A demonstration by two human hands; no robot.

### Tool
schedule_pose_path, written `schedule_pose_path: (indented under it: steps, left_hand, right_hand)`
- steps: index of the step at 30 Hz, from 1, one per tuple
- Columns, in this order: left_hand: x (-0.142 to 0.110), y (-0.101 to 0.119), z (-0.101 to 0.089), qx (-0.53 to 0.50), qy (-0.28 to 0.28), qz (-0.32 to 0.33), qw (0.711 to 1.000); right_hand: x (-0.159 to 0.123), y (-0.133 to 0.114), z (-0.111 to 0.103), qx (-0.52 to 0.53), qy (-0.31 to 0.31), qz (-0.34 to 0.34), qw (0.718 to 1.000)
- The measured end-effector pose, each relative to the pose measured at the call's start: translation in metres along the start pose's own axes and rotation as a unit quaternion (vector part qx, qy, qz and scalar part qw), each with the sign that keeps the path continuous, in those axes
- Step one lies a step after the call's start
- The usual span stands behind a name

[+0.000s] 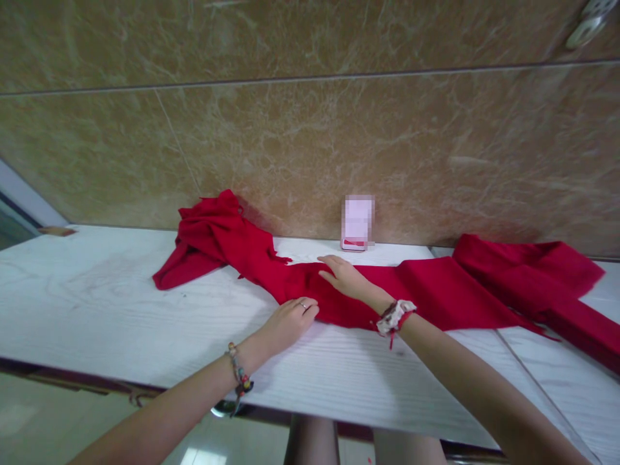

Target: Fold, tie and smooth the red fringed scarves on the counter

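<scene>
A long strip of red cloth (431,294) lies across the white surface, bunched into folds at its left end and overlapping at its right. My left hand (293,320), wearing a ring and a beaded bracelet, is at the cloth's near edge with its fingers curled together on it; the fingertips are partly hidden. Higher and to the right, my right hand (346,278) rests over the cloth near its far edge. Its fingers are stretched out to the left, with the thumb apart. A pale scrunchie (394,316) circles the right wrist.
Against the brown marbled wall (310,148) leans a phone (357,223), its screen blurred out. The white wood-grain tabletop (121,316) has a seam on the right. A socket or plug (588,26) shows at the upper right. Below the front edge are my legs and a tiled floor.
</scene>
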State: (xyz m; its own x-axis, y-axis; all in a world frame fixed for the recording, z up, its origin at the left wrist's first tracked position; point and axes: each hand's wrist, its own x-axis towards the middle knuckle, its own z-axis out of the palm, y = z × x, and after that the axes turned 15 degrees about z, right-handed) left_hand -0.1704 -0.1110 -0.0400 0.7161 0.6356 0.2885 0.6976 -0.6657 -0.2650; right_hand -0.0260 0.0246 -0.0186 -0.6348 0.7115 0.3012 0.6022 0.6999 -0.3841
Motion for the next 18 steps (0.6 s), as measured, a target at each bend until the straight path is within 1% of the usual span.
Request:
schedule_pose_path:
  steps: [2,5,8,12,14,15,18]
  left_hand:
    - [-0.001,0.000,0.001,0.003,0.008,0.000,1.000]
    - [-0.002,0.000,-0.001,0.014,0.002,0.006,1.000]
    - [-0.003,0.000,-0.002,0.034,-0.018,0.016,0.999]
    - [0.000,-0.002,-0.009,0.026,-0.033,0.013,0.999]
    - [0.008,-0.006,-0.016,-0.009,-0.047,-0.016,0.999]
    - [0.013,-0.009,-0.019,-0.025,-0.057,-0.043,0.997]
    - [0.034,-0.022,-0.027,-0.047,-0.092,-0.148,0.984]
  right_hand:
    - [-0.017,0.001,0.000,-0.040,-0.044,-0.028,0.998]
    - [-0.033,0.000,0.004,-0.106,-0.075,-0.031,0.991]
    - [-0.035,-0.002,0.005,-0.127,-0.077,-0.002,0.989]
    - [-0.036,-0.003,0.002,-0.118,-0.046,0.046,0.991]
    - [-0.038,-0.002,0.001,-0.118,-0.051,0.045,0.991]
    - [-0.039,-0.001,0.001,-0.122,-0.061,0.038,0.990]
    - [-0.040,0.000,0.001,-0.139,-0.095,0.022,0.985]
